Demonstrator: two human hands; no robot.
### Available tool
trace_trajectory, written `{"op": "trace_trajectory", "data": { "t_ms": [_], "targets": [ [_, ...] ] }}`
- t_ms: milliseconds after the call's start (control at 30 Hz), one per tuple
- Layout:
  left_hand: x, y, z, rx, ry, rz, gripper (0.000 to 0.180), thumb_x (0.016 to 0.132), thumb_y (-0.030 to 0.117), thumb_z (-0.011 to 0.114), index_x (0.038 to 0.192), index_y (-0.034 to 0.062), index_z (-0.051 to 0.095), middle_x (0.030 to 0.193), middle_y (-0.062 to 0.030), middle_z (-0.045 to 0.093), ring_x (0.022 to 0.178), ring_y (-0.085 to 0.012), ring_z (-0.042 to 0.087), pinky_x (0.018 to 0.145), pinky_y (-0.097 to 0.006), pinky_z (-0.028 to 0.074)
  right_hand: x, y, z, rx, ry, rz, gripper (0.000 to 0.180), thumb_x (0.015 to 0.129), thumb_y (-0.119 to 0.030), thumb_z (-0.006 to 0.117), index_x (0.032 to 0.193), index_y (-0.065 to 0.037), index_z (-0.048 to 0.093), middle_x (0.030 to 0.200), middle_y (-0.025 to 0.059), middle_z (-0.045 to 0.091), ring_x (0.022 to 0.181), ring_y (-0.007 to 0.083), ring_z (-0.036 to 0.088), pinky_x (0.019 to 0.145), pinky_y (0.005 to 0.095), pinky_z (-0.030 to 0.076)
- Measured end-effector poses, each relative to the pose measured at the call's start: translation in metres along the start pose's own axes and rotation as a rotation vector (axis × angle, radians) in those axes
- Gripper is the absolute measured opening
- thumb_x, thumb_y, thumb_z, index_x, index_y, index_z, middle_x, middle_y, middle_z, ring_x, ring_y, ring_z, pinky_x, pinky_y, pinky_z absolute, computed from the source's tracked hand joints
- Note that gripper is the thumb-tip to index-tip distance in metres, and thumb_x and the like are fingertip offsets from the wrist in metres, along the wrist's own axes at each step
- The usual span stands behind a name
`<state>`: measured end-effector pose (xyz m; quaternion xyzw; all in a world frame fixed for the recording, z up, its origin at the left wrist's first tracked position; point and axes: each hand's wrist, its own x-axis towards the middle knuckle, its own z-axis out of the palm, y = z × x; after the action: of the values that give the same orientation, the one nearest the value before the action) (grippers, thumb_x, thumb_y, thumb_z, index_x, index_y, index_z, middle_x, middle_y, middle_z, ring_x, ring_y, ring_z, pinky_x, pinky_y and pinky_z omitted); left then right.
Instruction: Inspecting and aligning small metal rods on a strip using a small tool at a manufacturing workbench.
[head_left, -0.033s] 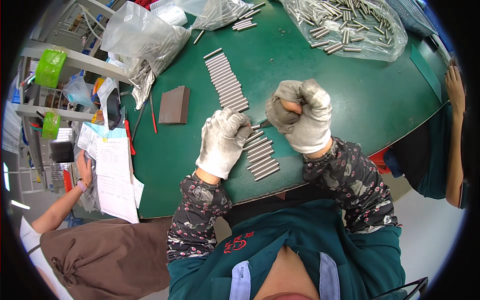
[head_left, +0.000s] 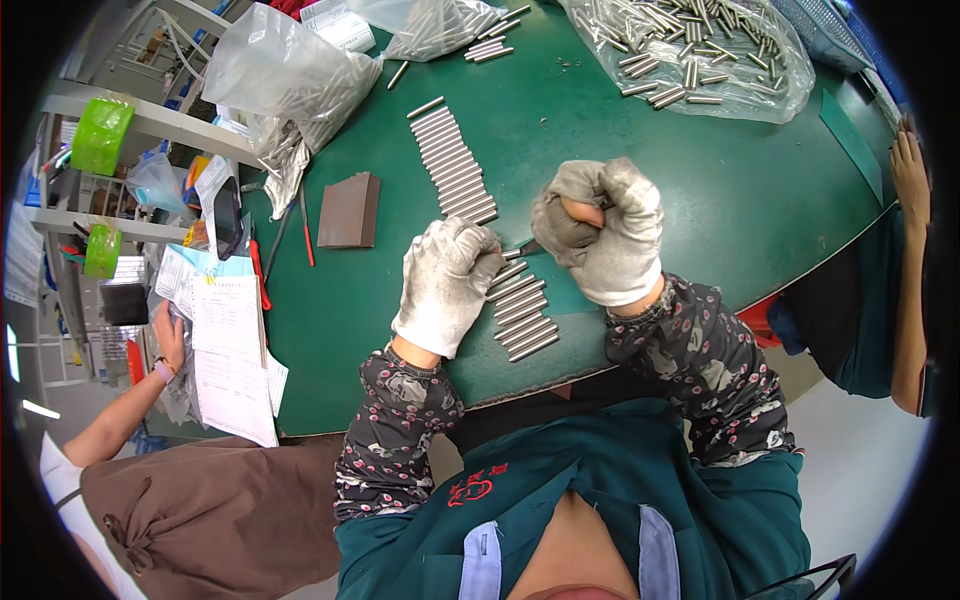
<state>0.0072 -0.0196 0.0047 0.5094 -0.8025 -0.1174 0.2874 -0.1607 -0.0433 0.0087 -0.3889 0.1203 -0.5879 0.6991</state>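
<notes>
Far left: a co-worker's hand beside papers at the edge of a green table. Above them, a shelf with green tape rolls and a clear bag of metal pins. Further right, a brown pad flat on the table, with a red pen just beside it.

Centre: a long row of pins laid side by side, running diagonally toward the hands. Below it, a shorter row, also side by side, between the two gloved hands and partly under the left one.

Left hand in a grey-white glove, palm down, fingers curled, resting on the upper end of the shorter row and touching its pins; cannot tell whether closed around any. Floral sleeve coming up from the lower edge.

Right hand, gloved, raised above the table in a tight fist, knuckles up, a bare fingertip showing through a hole in the glove. A dark tip poking out at the fist's lower left, near the shorter row; too small to identify.

Top right: an open bag heaped with loose pins. Far right: another person's arm along the table edge.
</notes>
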Motion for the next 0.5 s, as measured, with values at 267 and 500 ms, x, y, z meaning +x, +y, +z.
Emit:
{"op": "trace_trajectory", "data": {
  "t_ms": [267,500],
  "targets": [
    [-0.0011,-0.0023,0.0012,0.002,0.003,0.004,0.010,0.067,0.009,0.065,0.074,0.0099,0.058,0.073,-0.0039,0.056,0.074,-0.0248,0.053,0.065,-0.036,0.042,0.0003,-0.0031,0.0037,0.024,0.010,0.037,0.046,0.086,-0.045,0.036,0.054,-0.012,0.032,0.047,-0.0028,0.028,0.040,0.0074,0.024,0.037,0.0231,0.018],
    [-0.0004,-0.0012,0.0009,-0.011,-0.001,-0.002,0.009,0.067,0.009,0.064,0.074,0.0097,0.059,0.073,-0.0043,0.056,0.074,-0.0251,0.053,0.065,-0.036,0.042,0.0020,-0.0044,0.0051,-0.054,0.054,0.063,0.049,0.082,-0.050,0.038,0.051,-0.013,0.028,0.041,-0.0021,0.023,0.036,0.0114,0.022,0.036,0.0254,0.020]
  ]
}}
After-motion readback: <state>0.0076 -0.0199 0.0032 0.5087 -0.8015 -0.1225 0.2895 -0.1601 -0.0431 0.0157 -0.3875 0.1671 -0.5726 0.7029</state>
